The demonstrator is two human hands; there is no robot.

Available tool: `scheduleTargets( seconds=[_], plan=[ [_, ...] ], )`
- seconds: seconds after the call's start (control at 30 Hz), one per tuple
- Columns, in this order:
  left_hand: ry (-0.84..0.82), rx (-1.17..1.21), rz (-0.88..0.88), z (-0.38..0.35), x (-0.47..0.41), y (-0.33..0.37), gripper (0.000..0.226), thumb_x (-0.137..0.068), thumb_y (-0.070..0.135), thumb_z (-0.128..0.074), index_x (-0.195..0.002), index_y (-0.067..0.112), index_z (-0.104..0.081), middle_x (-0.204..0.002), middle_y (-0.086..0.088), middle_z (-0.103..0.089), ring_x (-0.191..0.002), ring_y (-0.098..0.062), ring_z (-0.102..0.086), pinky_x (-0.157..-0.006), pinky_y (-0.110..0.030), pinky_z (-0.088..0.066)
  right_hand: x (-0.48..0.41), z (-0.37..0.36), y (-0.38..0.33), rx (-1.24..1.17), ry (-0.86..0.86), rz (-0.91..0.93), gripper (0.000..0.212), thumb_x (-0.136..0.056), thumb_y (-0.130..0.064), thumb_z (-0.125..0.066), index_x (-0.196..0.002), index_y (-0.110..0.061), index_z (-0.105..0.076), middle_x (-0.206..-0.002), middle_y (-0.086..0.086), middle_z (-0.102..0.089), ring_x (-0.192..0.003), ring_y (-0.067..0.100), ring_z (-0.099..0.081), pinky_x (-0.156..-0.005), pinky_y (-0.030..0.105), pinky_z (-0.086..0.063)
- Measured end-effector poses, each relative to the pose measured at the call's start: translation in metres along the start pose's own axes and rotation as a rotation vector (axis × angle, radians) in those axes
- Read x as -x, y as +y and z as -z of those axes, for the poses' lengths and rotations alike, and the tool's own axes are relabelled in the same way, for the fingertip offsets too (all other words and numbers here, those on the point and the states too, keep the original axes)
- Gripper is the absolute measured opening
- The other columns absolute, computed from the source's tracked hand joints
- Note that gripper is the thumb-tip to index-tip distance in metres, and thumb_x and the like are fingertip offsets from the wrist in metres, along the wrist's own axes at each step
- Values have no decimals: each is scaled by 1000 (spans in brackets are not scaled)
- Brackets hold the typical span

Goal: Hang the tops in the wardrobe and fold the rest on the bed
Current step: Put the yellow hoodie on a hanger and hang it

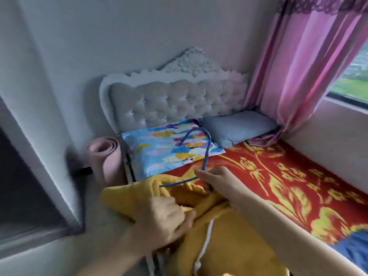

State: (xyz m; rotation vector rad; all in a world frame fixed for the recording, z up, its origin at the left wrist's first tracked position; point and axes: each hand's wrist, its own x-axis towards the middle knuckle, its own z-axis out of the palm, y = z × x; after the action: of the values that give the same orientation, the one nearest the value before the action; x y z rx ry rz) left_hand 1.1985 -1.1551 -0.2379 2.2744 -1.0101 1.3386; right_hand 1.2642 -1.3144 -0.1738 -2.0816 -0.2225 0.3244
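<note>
A yellow hooded top with a white drawstring hangs in front of me over the bed's left edge. A blue hanger sticks up out of its neck opening, its hook curving over the pillows. My right hand grips the hanger at the base of the hook, just above the collar. My left hand is closed on the yellow fabric at the neck. The hanger's lower arms are hidden inside the top.
The bed has a red and yellow patterned cover, a multicoloured pillow, a grey pillow and a tufted white headboard. A rolled pink mat stands left of the bed. Pink curtains and a window are at right. Blue fabric lies at lower right.
</note>
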Motion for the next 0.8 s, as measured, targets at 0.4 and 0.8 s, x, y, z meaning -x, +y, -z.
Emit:
scheduleTargets(
  seconds=[0.4,0.8],
  plan=[
    [-344,-668,921,222,106,-25,75,-88,70,-19,-128,17,-52,-122,-10,-59,-115,-35,-52,-92,-47,-41,0,-127,-87,74,-257,435,49,-92,-32,-55,-51,-13,-36,-42,-8,-33,-38,5,-27,-43,15,-24],
    [-16,-449,1035,398,203,-86,31,-77,34,-57,-88,9,-72,-85,17,-53,-76,-4,-51,-66,-26,-42,10,-281,-221,159,-671,558,52,-94,-22,-53,-42,-22,-48,-37,-11,-45,-37,1,-40,-47,12,-34]
  ],
)
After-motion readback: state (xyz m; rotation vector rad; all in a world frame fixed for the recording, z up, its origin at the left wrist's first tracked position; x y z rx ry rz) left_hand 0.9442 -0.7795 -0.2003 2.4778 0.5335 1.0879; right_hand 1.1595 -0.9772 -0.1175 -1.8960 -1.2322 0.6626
